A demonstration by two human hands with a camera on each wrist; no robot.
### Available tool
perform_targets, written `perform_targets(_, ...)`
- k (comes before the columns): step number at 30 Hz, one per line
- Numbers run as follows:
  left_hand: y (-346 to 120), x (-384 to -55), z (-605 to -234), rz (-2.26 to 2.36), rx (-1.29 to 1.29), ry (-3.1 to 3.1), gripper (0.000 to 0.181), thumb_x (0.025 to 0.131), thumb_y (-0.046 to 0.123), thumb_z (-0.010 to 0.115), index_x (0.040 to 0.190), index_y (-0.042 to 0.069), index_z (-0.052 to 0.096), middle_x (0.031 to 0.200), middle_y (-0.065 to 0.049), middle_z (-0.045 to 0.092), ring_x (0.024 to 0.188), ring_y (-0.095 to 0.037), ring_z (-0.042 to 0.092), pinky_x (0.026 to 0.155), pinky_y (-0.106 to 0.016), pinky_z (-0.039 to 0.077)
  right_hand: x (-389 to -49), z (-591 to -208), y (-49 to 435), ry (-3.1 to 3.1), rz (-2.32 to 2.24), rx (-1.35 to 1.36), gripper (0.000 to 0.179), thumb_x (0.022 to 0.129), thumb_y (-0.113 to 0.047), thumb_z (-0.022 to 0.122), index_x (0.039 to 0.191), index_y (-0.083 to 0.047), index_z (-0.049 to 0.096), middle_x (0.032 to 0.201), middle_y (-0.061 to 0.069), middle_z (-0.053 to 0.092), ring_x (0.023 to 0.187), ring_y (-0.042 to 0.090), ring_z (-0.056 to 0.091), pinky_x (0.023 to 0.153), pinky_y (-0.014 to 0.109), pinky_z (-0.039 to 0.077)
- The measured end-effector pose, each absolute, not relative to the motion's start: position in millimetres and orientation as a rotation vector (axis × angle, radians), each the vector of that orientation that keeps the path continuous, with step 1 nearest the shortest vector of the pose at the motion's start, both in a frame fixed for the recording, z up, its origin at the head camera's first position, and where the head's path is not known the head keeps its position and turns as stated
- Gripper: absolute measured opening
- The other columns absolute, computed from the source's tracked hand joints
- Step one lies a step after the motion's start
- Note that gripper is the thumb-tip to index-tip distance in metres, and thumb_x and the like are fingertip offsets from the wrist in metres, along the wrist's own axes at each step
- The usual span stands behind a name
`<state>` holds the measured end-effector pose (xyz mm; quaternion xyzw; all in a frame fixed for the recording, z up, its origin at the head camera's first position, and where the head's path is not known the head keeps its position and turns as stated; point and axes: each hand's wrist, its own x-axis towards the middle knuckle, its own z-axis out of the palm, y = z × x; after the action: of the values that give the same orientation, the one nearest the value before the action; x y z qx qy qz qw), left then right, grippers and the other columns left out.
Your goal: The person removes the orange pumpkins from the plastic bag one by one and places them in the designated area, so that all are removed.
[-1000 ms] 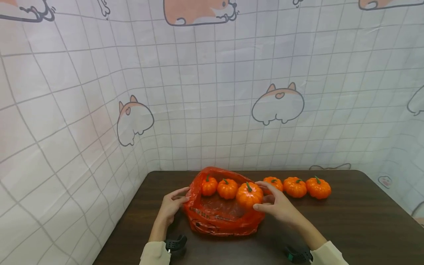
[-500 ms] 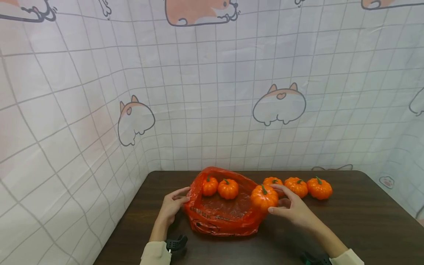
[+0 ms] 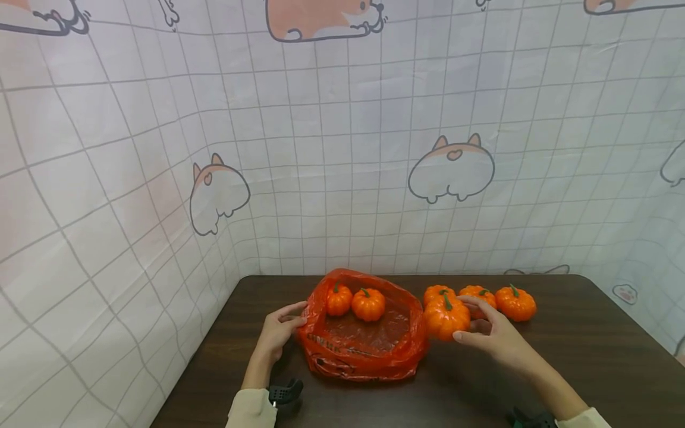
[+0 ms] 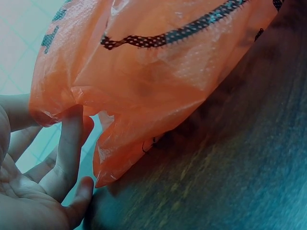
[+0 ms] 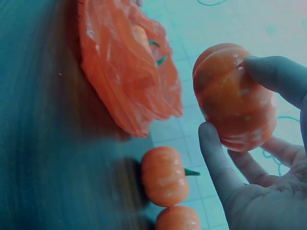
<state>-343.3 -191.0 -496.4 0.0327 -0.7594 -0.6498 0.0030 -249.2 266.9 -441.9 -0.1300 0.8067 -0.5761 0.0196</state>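
A small orange pumpkin point(image 3: 446, 319) with a green stem is held in my right hand point(image 3: 495, 336), lifted just right of the bag. In the right wrist view, thumb and fingers grip the pumpkin point(image 5: 232, 98) from two sides. An orange-red plastic bag point(image 3: 364, 367) stands on the table with its mouth spread wide. Two pumpkins point(image 3: 368, 305) sit inside it at the back. At the bag's left rim, my left hand point(image 3: 279, 334) pinches the thin film; in the left wrist view its fingers lie on both sides of the bag's point(image 4: 139, 86) edge.
Three more pumpkins stand in a row behind the right hand, the rightmost pumpkin point(image 3: 515, 303) in full view and the others partly hidden. The dark wooden table point(image 3: 583, 351) meets a white gridded cloth wall point(image 3: 374, 232) printed with dogs.
My right hand has carried the pumpkin rightward, from over the bag's mouth to outside its right rim. The left hand has stayed at the bag's left rim.
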Motion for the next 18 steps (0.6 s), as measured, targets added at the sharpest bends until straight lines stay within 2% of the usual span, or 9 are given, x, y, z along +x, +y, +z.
perform_targets(8,-189.8,-343.0,-494.1,-2.067,0.054,-2.363,0.039,0.092,0.005,0.07,0.13,0.01,0.071,0.105,-0.014,0.073,0.088,-0.018,0.069,0.076,-0.03,0.058,-250.8,-440.9,279.7,2.503,-1.777,-0.354,0.077,0.095,-0.018,0.071,0.158,-0.009,0.028,0.158,0.026,0.03,0.108,0.016,0.062,0.083,0.035,0.057)
perform_targets(18,-191.1,-343.8,-496.5,-2.071,0.075,-2.352,0.038,0.092,0.005,0.07,0.13,0.011,0.072,0.103,-0.012,0.074,0.087,-0.017,0.069,0.076,-0.031,0.057,-255.3,-443.4,288.6,2.574,-1.749,-0.36,0.073,0.095,-0.018,0.072,0.156,-0.008,0.032,0.157,0.029,0.03,0.109,0.016,0.062,0.082,0.032,0.057)
